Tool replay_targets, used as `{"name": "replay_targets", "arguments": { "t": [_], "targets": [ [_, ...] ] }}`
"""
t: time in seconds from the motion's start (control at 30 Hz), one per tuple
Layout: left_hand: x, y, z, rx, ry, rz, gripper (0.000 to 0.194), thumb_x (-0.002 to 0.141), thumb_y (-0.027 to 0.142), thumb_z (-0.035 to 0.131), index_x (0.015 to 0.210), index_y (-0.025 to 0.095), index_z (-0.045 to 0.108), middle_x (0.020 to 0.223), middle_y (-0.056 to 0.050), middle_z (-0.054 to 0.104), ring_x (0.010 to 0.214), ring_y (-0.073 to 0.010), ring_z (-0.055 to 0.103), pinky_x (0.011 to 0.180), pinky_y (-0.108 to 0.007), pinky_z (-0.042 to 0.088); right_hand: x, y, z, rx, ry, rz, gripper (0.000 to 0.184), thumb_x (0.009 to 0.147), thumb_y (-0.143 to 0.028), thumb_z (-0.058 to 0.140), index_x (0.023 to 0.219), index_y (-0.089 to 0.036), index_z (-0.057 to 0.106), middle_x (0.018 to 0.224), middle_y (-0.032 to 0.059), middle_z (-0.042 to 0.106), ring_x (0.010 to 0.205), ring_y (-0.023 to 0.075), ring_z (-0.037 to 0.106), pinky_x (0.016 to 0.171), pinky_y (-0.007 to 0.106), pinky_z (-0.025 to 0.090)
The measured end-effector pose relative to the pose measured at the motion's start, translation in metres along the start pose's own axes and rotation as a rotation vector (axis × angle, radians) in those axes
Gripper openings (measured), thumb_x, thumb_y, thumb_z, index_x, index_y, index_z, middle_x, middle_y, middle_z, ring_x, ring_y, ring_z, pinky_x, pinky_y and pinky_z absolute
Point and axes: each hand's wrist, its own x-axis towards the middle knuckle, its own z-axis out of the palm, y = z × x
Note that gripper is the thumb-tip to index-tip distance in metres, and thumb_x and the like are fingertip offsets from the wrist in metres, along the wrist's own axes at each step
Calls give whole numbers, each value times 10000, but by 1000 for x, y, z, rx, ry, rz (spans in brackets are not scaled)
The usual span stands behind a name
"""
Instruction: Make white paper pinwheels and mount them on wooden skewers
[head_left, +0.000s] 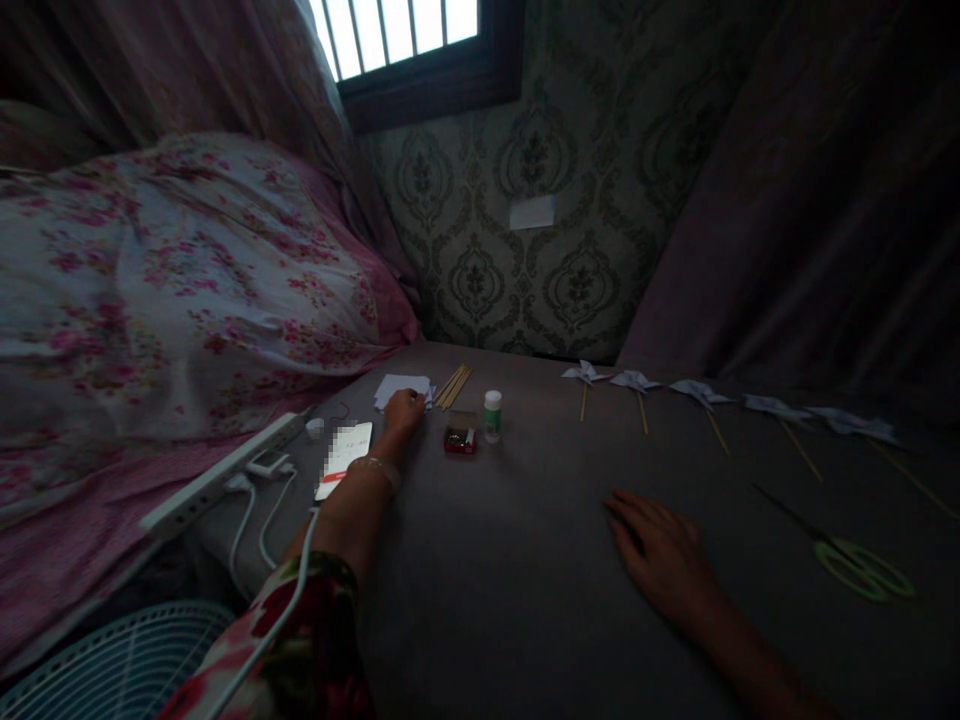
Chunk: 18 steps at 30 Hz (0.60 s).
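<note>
At the far end of the grey surface, my left hand (403, 410) is on the front right part of a pile of white paper pieces (401, 385). Its fingers look bent together; whatever they pinch is too small and dark to make out. Thin wooden sticks (453, 386) lie just right of that hand. Nearer me are a small open red box (460, 441) with small shiny bits inside and a clear bottle (492, 416) with a white cap and green label. My right hand (660, 550) rests palm down, fingers stretched and holding nothing. Green-handled scissors (855, 565) lie to its right.
Several paper pinwheels on sticks (701, 392) lie in a row at the back right. Left of my arm are a phone (346, 455) with a cable and a white power strip (225, 475) with plugs. A blue plastic basket (127, 650) stands low at left, below floral bedding (187, 260).
</note>
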Motion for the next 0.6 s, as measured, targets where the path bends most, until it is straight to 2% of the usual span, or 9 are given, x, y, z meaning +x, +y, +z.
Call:
{"name": "replay_targets", "arguments": {
  "t": [0.13, 0.27, 0.6],
  "targets": [
    [2, -1, 3, -16, 15, -1, 332, 882, 283, 404, 1038, 141, 661, 1132, -154, 650, 1053, -229, 586, 837, -288, 407, 0, -1, -1, 12, 2, 4, 384, 868, -312, 363, 1093, -191, 650, 1204, 101, 625, 1114, 262, 559, 937, 474, 389],
    [7, -2, 3, -37, 39, -42, 315, 884, 267, 415, 1004, 128, 670, 1090, -179, 661, 1030, -241, 602, 817, -297, 419, 1, -1, 0, 7, 1, 9, 384, 871, -319, 354, 1089, -208, 651, 1206, 96, 626, 1116, 261, 557, 935, 475, 388],
    [11, -6, -2, -128, 57, -103, 275, 807, 322, 551, 946, 128, 689, 1024, -153, 700, 970, -253, 634, 778, -311, 447, 1, 0, -1, -1, -5, 2, 383, 875, -317, 352, 1097, -219, 648, 1215, 93, 620, 1122, 267, 553, 936, 478, 384]
  ]
}}
